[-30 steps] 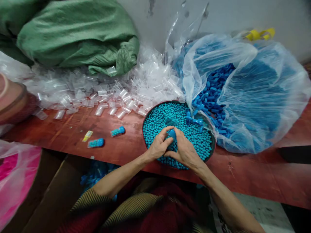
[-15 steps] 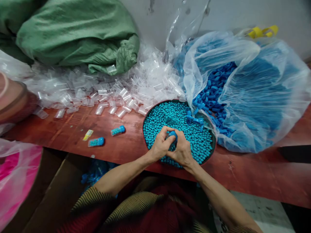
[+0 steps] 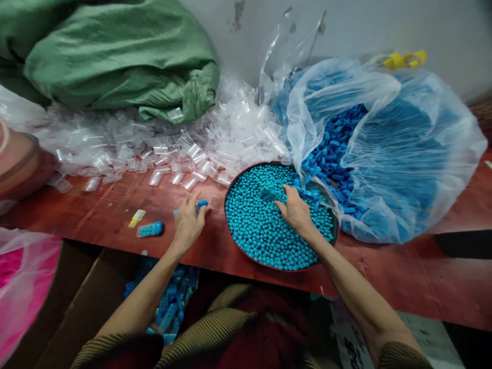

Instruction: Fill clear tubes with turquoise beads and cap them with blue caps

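Observation:
Over the table, left of the round tray (image 3: 226,225), my left hand (image 3: 188,223) is curled around a small clear bottle with a blue cap (image 3: 202,205). The cap shows between thumb and fingers; the rest is hidden. Another capped bottle (image 3: 149,229), holding turquoise beads, lies to its left. My right hand (image 3: 298,209) is over the turquoise beads (image 3: 261,230) in the tray, its thumb and forefinger apart with nothing between them. Loose blue caps (image 3: 309,195) lie by its fingers at the tray's right side. A darker turquoise lump (image 3: 271,195) sits among the beads.
Clear plastic tubes (image 3: 200,159) are heaped along the back, under a green sack (image 3: 123,56). A plastic bag of blue caps (image 3: 403,154) stands right of the tray. A yellow label (image 3: 137,218) lies on the red table (image 3: 384,271). Filled bottles (image 3: 172,302) are below the table edge.
My hands were together over the tray around a blue-capped bottle; now they are apart. The left has moved left onto the table, the right slightly up and right over the beads.

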`<state>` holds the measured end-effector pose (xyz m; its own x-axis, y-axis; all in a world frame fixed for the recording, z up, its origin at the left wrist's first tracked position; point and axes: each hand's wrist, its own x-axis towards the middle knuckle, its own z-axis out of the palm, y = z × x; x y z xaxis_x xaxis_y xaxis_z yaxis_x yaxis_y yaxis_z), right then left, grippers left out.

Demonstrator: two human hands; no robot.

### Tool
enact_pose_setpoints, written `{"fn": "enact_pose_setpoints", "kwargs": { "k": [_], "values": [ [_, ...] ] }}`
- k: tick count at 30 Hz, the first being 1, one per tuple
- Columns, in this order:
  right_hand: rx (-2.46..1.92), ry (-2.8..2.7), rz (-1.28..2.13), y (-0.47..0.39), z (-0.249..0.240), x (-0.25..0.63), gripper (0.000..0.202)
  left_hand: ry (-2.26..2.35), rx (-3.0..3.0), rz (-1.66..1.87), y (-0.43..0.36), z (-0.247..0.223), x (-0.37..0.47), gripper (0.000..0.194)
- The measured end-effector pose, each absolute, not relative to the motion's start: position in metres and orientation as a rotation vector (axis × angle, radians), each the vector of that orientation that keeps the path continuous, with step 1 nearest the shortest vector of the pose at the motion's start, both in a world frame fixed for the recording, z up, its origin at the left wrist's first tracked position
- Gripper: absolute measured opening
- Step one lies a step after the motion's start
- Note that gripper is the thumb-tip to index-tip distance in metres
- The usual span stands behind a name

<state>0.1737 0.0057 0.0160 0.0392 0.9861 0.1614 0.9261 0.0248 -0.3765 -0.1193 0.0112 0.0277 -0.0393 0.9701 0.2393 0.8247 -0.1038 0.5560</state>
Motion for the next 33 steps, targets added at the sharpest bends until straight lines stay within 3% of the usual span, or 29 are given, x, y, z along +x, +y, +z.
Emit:
{"fn": "enact_pose_setpoints", "kwargs": {
  "k": [3, 7, 15, 21, 30, 33],
  "values": [
    [-1.918, -1.965, 0.277, 0.029, 0.005, 0.186, 0.049, 1.875, 2.135, 0.996, 0.009, 0.028, -0.103, 0.03],
    [-1.76, -1.899, 0.459, 0.035, -0.004, 0.192, 0.029, 1.432, 2.128, 1.038, 0.003, 0.025, -0.05, 0.025],
    [-1.498, -1.498, 0.835, 0.004, 0.004, 0.196, 0.033, 1.213, 1.996, 0.775, 0.023, 0.02, 0.022, 0.038],
    [-1.411, -1.572, 1.074, -0.007, 0.01, 0.185, 0.021, 0.972, 1.439, 0.521, 0.033, 0.018, 0.018, 0.023],
    [-1.484, -1.997, 1.098, -0.004, 0.023, 0.194, 0.022, 0.827, 1.249, 0.442, 0.027, 0.019, 0.011, 0.029],
    [-1.63, -2.11, 0.867, 0.005, 0.032, 0.213, 0.017, 0.836, 1.181, 0.471, 0.027, 0.016, 0.007, 0.035]
  ]
}}
